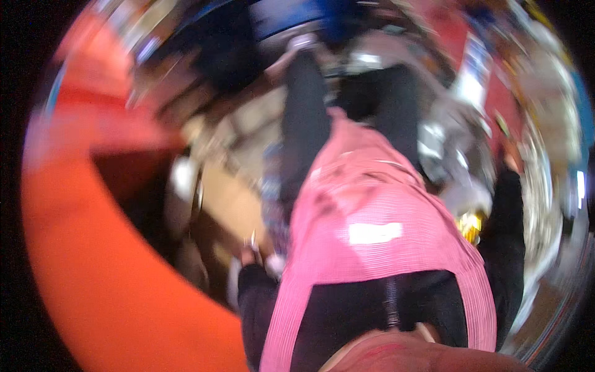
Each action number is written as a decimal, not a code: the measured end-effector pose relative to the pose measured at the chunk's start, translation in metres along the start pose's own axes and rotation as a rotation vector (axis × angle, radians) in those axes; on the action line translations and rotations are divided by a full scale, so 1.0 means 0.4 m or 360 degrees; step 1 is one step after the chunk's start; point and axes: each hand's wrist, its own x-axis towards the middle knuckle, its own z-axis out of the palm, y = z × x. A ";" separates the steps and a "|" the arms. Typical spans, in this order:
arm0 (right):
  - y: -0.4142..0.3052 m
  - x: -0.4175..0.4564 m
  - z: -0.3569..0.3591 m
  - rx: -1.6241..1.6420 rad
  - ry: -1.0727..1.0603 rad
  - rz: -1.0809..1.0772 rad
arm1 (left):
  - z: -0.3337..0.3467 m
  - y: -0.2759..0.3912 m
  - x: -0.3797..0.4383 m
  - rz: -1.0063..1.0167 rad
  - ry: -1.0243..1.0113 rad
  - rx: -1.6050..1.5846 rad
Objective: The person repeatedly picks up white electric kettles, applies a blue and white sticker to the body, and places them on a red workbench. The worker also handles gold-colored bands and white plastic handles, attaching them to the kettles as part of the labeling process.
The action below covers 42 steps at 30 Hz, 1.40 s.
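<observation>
The view is heavily blurred. My left hand (250,255) shows at the end of a black sleeve, low beside my body; whether it holds anything is not clear. Near it lies a flat tan surface like cardboard (232,195). My right hand (512,160) is out to the right, over or beside a red surface (499,102), with a small greenish item (502,124) close to its fingers. I cannot tell if the hand grips that item. A pink apron (372,200) covers my front, over dark trousers.
A large orange surface (139,279) curves along the left. Blurred shiny plastic-like bags (437,144) lie between my legs and right arm, near a yellow item (470,227). A blue object (288,16) stands ahead. Pale clutter (544,204) lines the right.
</observation>
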 end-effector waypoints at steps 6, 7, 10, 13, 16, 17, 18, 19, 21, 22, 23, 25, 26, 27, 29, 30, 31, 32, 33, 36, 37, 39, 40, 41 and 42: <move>-0.271 -0.097 -0.067 0.0204 0.0656 0.0839 | -0.250 0.163 0.065 0.0507 -0.0104 -0.1032; -0.304 -0.066 -0.080 0.0405 0.0541 0.0901 | -0.294 0.200 0.078 0.0604 -0.0059 -0.1116; -0.320 0.000 -0.105 0.0440 0.0189 0.0793 | -0.480 0.318 0.133 0.0864 0.0264 -0.1223; -0.280 0.045 -0.088 0.0126 -0.0013 0.0747 | -0.730 0.460 0.176 0.0590 0.0266 -0.0882; -0.260 0.050 -0.079 0.0160 0.0561 -0.0424 | -0.933 0.638 0.116 0.1563 0.1053 -0.0662; -0.265 0.036 -0.092 0.0737 0.0628 -0.0250 | -0.983 0.704 0.079 0.1727 0.1158 -0.0442; -0.293 0.029 -0.100 0.1294 0.0651 -0.0027 | -1.025 0.776 0.045 0.1823 0.1289 -0.0289; -0.329 0.006 -0.113 0.1729 0.0386 -0.0043 | -1.055 0.852 0.012 0.1928 0.1251 -0.0347; -0.433 -0.028 -0.169 0.2539 -0.0061 0.0168 | -1.083 0.988 -0.052 0.2144 0.1195 -0.0243; -0.506 -0.072 -0.170 0.2252 -0.0045 -0.0024 | -1.085 1.044 -0.074 0.2274 0.1283 -0.0115; -0.583 -0.129 -0.167 0.1945 0.0085 -0.0219 | -1.081 1.091 -0.088 0.2283 0.1276 0.0065; -0.761 -0.186 -0.141 0.1521 -0.0286 -0.0395 | -1.064 1.146 -0.098 0.2229 0.1185 0.0324; -0.823 -0.216 -0.134 0.1639 -0.0502 -0.0646 | -1.056 1.160 -0.091 0.2166 0.1124 0.0457; -0.905 -0.217 -0.115 0.1171 -0.0136 -0.1006 | -1.049 1.163 -0.081 0.2090 0.1063 0.0602; -1.018 -0.215 -0.102 0.1130 -0.0279 -0.1200 | -1.047 1.154 -0.049 0.1921 0.0957 0.0881; -1.060 -0.217 -0.101 0.1100 -0.0257 -0.1299 | -1.048 1.141 -0.035 0.1950 0.1016 0.0899; -1.108 -0.216 -0.099 0.1038 0.0017 -0.1422 | -1.051 1.132 -0.022 0.2030 0.1024 0.0926; -1.136 -0.201 -0.103 0.1131 0.0055 -0.1572 | -1.054 1.124 -0.014 0.2108 0.1008 0.0947; -1.161 -0.199 -0.106 0.1052 -0.0138 -0.1653 | -1.056 1.119 -0.009 0.2132 0.0918 0.0985; -1.199 -0.208 -0.106 0.0769 0.0040 -0.1735 | -1.046 1.128 -0.016 0.2360 0.0938 0.0789; -1.207 -0.210 -0.100 0.0663 -0.0013 -0.1703 | -1.036 1.136 -0.024 0.2395 0.0902 0.0769; -1.213 -0.214 -0.079 0.0632 0.0192 -0.1685 | -1.015 1.153 -0.040 0.2486 0.0945 0.0801; -1.218 -0.211 -0.066 0.0633 -0.0154 -0.1645 | -0.995 1.162 -0.050 0.2587 0.0931 0.0898; -1.221 -0.206 -0.051 0.0713 -0.0307 -0.1696 | -0.980 1.162 -0.059 0.2699 0.0956 0.0916; -1.227 -0.190 -0.035 0.0851 -0.0393 -0.1753 | -0.966 1.167 -0.062 0.2816 0.0974 0.1184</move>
